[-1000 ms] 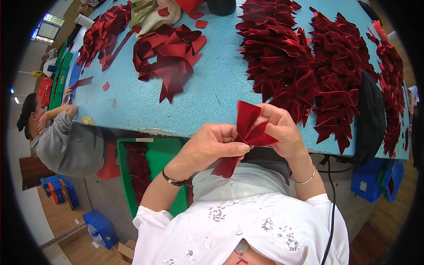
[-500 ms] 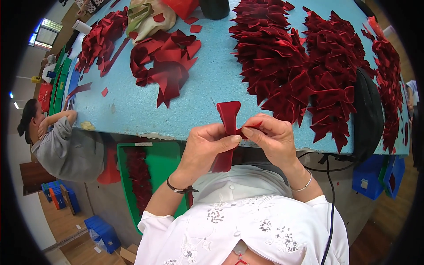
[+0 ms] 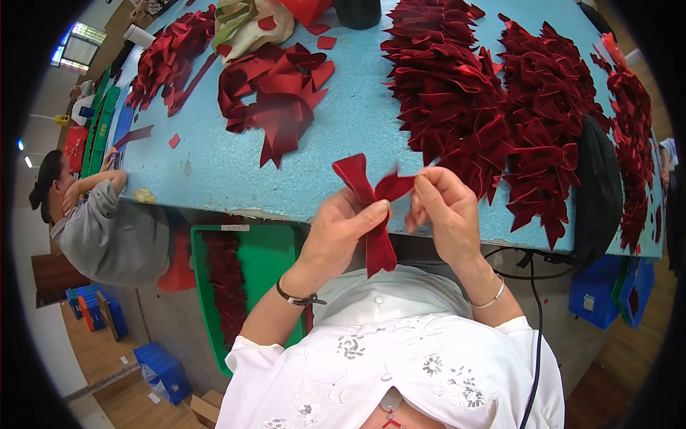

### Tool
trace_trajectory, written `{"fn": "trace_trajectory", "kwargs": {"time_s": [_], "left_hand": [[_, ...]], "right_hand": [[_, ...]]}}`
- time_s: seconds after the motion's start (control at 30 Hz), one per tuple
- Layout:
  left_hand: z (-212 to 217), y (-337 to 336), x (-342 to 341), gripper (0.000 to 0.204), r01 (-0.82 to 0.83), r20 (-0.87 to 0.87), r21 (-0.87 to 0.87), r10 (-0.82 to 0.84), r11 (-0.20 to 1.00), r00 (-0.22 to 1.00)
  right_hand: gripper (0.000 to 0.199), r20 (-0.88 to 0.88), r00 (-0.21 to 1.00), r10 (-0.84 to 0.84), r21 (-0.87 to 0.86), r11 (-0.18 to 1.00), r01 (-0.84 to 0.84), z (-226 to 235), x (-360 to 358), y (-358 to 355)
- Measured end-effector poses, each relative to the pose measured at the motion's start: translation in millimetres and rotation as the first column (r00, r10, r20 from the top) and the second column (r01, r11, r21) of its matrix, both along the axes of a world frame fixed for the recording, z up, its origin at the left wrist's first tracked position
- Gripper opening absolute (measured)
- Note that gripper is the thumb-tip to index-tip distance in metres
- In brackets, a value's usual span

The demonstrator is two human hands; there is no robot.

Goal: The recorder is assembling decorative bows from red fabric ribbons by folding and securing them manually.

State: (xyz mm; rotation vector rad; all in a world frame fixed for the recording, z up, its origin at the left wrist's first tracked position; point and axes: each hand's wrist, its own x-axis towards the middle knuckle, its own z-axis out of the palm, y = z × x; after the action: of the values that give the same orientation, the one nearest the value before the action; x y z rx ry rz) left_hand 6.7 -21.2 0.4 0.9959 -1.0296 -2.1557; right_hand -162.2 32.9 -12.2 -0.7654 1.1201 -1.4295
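A dark red velvet ribbon bow is held above the table's near edge. My left hand pinches its middle between thumb and fingers, with one loop above and one below. My right hand grips the end of a ribbon strip that stretches sideways from the bow's centre. Fingers hide part of the bow's middle. To the right, long rows of finished-looking red bows lie on the light blue table. Loose cut red ribbon strips lie in a heap at the left.
A green crate with red bows stands below the table edge. A black bag with a cable sits at the right edge. A beige cloth bag and a dark round container stand far back. A person in grey leans at the left.
My right hand has drawn the ribbon strip out to the right, so more of it shows. The bow has tilted in my left hand, its upper loop leaning left.
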Motion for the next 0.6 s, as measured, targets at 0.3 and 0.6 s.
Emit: {"fn": "trace_trajectory", "kwargs": {"time_s": [0.3, 0.6], "left_hand": [[-1, 3, -5, 0.020, -0.182, -0.071, -0.215, 0.171, 0.960, 0.983], [-3, 9, -3, 0.020, -0.220, -0.066, -0.341, 0.210, 0.914, 0.975]], "right_hand": [[0.015, -0.253, 0.932, 0.259, 0.098, 0.965, -0.242, 18, 0, 12], [0.014, -0.010, 0.987, 0.159, -0.071, 0.985, -0.159, 8, 3, 12]]}}
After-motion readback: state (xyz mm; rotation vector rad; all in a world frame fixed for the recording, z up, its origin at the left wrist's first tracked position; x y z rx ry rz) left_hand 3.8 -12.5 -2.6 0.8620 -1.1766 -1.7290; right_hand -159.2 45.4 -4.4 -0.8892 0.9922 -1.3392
